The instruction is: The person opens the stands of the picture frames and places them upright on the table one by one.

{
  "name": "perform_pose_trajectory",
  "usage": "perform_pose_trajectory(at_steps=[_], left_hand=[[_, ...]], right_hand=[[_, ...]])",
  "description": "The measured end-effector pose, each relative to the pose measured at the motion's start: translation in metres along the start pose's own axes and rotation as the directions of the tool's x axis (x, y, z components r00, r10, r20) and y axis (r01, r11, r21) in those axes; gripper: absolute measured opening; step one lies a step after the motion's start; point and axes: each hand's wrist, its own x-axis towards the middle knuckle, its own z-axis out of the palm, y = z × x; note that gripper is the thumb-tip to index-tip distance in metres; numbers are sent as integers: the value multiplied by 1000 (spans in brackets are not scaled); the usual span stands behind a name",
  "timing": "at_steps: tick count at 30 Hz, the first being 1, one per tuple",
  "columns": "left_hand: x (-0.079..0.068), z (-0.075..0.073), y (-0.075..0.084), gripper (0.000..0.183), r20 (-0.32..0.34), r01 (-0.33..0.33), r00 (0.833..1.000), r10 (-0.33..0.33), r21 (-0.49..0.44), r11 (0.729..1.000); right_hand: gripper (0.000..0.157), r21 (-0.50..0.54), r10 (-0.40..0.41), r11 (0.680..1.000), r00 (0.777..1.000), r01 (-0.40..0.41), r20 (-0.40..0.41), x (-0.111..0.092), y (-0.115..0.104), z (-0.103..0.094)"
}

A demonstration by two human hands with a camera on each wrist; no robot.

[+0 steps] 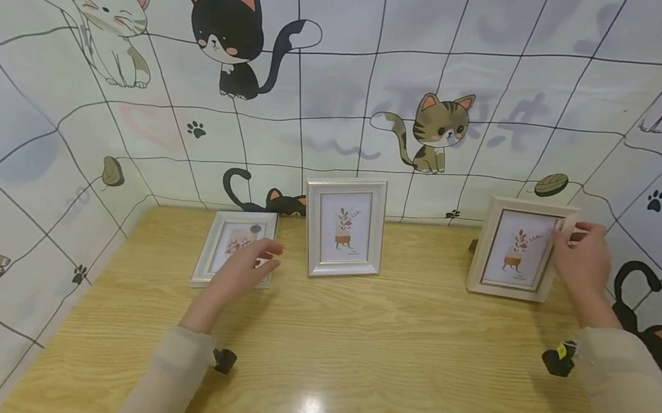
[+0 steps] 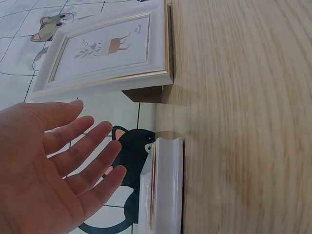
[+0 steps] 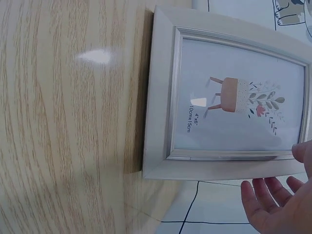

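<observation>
Three frames: the middle frame (image 1: pixel 343 228) and the right frame (image 1: pixel 519 249) stand; the flat frame (image 1: pixel 225 238) lies face up, left in the head view.
Right frame: cream, right side of the head view, toward the back of the surface (image 1: pixel 399 355), picture facing forward. Whether the surface takes its full weight, I cannot tell.
Right hand (image 1: pixel 584 261): grasping the right frame by its side edge; thumb on the front moulding, fingers at the edge and partly hidden behind.
Left hand (image 1: pixel 240 268): released, fingers loosely spread, nothing in them; it hangs over the flat frame in the head view.
Dark piece (image 1: pixel 473 245): pokes out behind the right frame's left edge. I take it for a stand leg, mostly hidden.
Step, my reading: steadying how the right frame stands.
Thumb: I'd want it on the moulding only, off the pane, so no smudges.
Turning: small and slow, lower edge on the surface, no push backward; a one-sided pull could twist it off its leg.
Letting go: only once lower edge and leg both bear, I'd say; fingers eased out sideways.
Left sleeve (image 1: pixel 166 380): worth watching, well clear of the flat frame.
</observation>
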Motion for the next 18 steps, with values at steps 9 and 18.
perform_pose_trajectory(at_steps=[9,18], left_hand=[[-1,-5,-8,34,-21,33,999,-33,13,999],[-3,-17,-21,33,-37,77,996,-76,22,997]], right_hand=[[69,15,-22,1000,997,23,-70,-4,3,-5],[67,13,-42,999,997,43,-68,-18,-5,-12]])
